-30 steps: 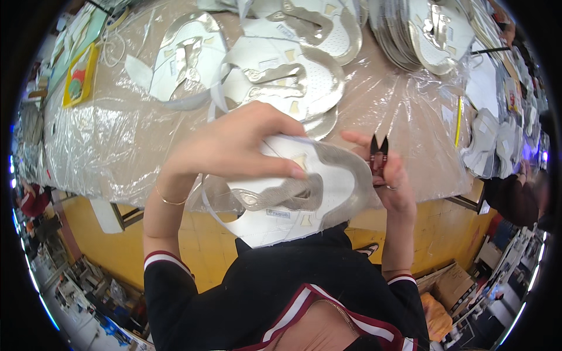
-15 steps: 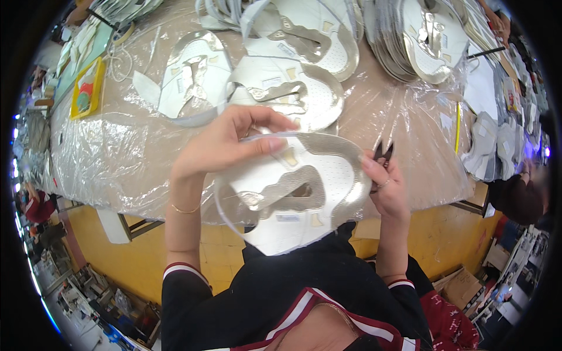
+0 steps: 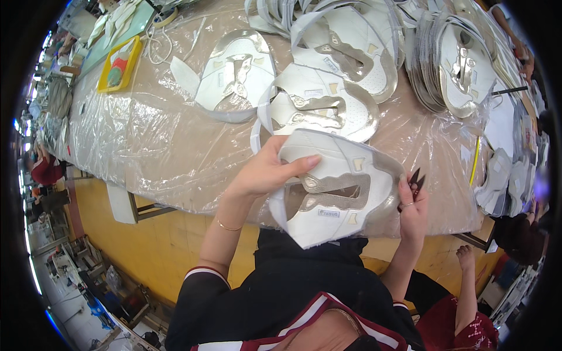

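White shoe upper, silver-trimmed, is held flat above the near edge of the desk. Left hand pinches its left rim, thumb on top; right hand steadies the right rim while closed around small dark snips. The piece looks light, thin and floppy, best held by its edges. A small white label sits near its lower middle; a yellow tray lies far left.

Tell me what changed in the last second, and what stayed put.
The left hand shifted from lying flat over the white shoe upper to gripping its left edge, thumb on top, uncovering the silver cutout. The piece swung slightly. The right hand keeps the small snips at the right edge. The uppers on the plastic-covered table stayed put.
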`<state>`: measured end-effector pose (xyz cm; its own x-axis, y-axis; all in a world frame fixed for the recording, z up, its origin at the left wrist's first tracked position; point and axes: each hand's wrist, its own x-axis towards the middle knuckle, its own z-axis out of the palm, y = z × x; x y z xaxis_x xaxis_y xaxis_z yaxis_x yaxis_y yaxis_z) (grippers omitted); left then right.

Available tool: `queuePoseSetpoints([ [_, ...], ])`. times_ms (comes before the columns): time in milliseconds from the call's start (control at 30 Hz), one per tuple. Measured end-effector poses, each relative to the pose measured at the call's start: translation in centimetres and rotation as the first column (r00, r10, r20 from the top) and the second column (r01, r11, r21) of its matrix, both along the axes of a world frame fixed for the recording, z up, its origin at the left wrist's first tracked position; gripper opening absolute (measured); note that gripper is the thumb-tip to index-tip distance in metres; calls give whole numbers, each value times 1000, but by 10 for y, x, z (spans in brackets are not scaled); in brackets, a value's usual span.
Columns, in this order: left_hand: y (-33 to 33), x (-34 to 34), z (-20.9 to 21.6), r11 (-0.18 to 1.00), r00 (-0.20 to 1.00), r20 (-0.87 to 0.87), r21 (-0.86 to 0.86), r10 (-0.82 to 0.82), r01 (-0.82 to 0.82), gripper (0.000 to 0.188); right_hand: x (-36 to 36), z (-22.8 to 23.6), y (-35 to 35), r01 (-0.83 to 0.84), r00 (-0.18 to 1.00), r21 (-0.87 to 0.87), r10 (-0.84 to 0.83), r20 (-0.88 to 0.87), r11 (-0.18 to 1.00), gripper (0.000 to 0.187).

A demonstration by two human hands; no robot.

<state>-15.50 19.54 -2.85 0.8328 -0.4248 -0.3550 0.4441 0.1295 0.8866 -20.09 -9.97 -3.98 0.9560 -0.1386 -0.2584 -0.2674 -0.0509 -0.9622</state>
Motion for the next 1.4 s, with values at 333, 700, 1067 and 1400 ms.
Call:
queuePoseSetpoints([
  [333,-31,12,11,942,939,96,107,-329,319,31,26,43,20,-357,795,-599,570,207,716,38],
  [700,-33,15,17,883,880,135,193,-455,427,33,29,36,36,-370,798,-502,544,258,782,35],
  [1067,-37,18,13,887,888,105,179,-448,426,32,14,18,50,-10,795,-664,409,448,748,32],
  [1400,-39,20,9,897,904,16,135,-427,421,32,8,2,58,105,809,-603,284,514,791,27],
])
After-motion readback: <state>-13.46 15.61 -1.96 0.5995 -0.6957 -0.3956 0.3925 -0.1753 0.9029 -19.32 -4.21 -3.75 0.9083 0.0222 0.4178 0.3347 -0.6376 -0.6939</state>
